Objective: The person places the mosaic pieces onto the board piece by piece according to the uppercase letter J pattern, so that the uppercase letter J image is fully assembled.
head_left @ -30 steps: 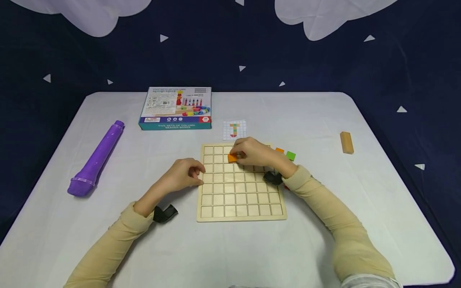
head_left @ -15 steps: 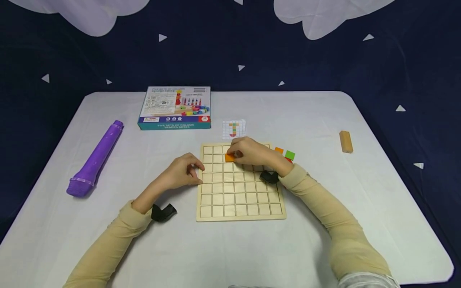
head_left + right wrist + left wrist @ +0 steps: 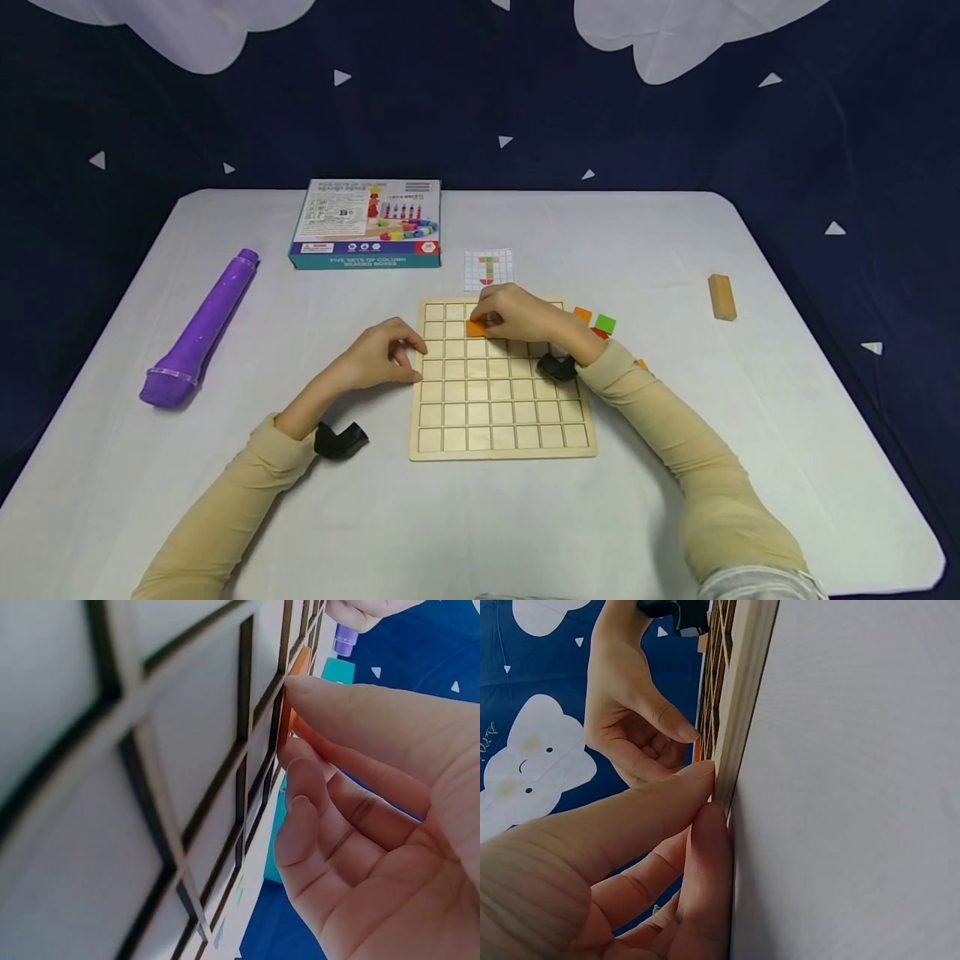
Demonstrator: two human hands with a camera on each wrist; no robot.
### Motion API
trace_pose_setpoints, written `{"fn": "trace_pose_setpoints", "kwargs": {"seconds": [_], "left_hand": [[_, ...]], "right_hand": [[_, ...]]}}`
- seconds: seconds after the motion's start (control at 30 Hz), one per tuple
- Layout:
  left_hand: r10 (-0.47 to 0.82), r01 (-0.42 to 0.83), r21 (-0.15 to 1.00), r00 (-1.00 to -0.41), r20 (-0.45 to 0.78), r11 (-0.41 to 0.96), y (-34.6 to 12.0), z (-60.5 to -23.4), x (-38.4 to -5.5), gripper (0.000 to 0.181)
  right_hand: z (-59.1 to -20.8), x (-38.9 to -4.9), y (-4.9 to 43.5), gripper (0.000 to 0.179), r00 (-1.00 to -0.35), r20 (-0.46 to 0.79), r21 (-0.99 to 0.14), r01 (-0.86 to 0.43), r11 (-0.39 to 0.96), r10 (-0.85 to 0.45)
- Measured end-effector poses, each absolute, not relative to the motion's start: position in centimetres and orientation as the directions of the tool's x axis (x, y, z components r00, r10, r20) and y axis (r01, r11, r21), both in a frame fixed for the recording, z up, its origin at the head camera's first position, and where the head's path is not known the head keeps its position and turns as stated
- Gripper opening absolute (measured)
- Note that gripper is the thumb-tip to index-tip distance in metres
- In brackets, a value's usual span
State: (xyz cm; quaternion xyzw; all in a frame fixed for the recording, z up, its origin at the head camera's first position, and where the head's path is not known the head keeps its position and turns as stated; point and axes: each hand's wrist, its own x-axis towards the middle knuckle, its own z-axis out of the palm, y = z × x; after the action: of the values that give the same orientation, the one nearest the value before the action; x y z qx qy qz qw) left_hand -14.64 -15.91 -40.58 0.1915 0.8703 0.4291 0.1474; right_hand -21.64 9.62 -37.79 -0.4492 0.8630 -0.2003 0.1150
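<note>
Orange is the small tile (image 3: 476,329) at the fingertips of the right hand (image 3: 517,315). The thumb lies on its near side and the forefinger seems to be behind, so the tile is pinched; the other fingers are curled beneath the palm. It lies just ahead of these fingertips, over the second row from the far edge of the gridded board (image 3: 502,414), in the third column from the left. Whether it sits inside the cell or a little above, I cannot tell.

I judge this tile to be light, stiff and not fragile, with smooth faces that may slide a little under dry skin. The good place to hold it is by two opposite edges, near the top, so that its underside remains free.

At the left rim of the board, the left hand (image 3: 378,357) touches with thumb and forefinger, which are spread apart and gently bent.

Farther out, beyond the right wrist, lie a green tile (image 3: 605,324) and a second orange piece (image 3: 582,315). Behind the board is a card (image 3: 489,269) with a coloured pattern.
</note>
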Motion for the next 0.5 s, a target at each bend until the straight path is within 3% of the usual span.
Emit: {"fn": "trace_pose_setpoints", "kwargs": {"seconds": [0.3, 0.5], "left_hand": [[0.47, 0.227, 0.8, -0.879, -0.077, 0.556, -15.9, -40.5, -14.8, 0.033], [0.464, 0.234, 0.787, -0.882, -0.075, 0.571, -15.9, -40.5, -14.8, 0.034]], "right_hand": [[-37.2, -21.6, 10.4, 0.025, -0.579, -0.019, -0.484, -0.708, 0.515, -0.815], [-35.8, -21.3, 13.5, 0.026, -0.644, 0.028, -0.514, -0.666, 0.541, -0.765]]}}
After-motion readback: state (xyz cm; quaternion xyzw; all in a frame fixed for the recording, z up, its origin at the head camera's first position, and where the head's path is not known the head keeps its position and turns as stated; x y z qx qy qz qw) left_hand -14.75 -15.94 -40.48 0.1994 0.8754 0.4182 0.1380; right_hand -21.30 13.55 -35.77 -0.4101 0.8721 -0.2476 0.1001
